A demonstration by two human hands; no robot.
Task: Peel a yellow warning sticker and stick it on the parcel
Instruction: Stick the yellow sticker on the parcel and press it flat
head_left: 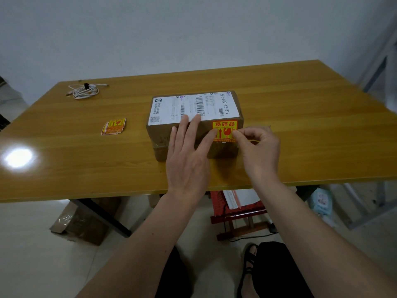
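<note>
**Sticker on the parcel, edges not yet proven down**

The left hand point(189, 155) lay flat and spread, fingers wide, palm over the near face of the brown cardboard parcel point(194, 123), its index tip touching the left edge of the yellow-and-red rectangular warning sticker point(225, 131). The right hand point(261, 147) was narrowed to a pinch, thumb and forefinger meeting at the sticker's right edge; whether they gripped a lifted corner or only pressed it flat could not be told. The sticker sat on the parcel's near right part, just below the white printed shipping label point(193, 107), seemingly across the bend from top to front face.

Judged from here, the risks were small but real. If the right edge was unstuck, a pull from the pinch could lift or crease the sticker. Pressing from both ends inward could trap a wrinkle or bubble at the bend. A sideways push might slide the parcel on the smooth yellow wooden table point(300, 125).

A small fanned stack of spare yellow stickers point(113, 126) lay well apart to the left, and a coiled white cable point(84, 90) near the far left corner. The sticker's small print was blurred, its lower edge partly hidden by fingers, and the parcel's front face largely covered by the left hand.
</note>
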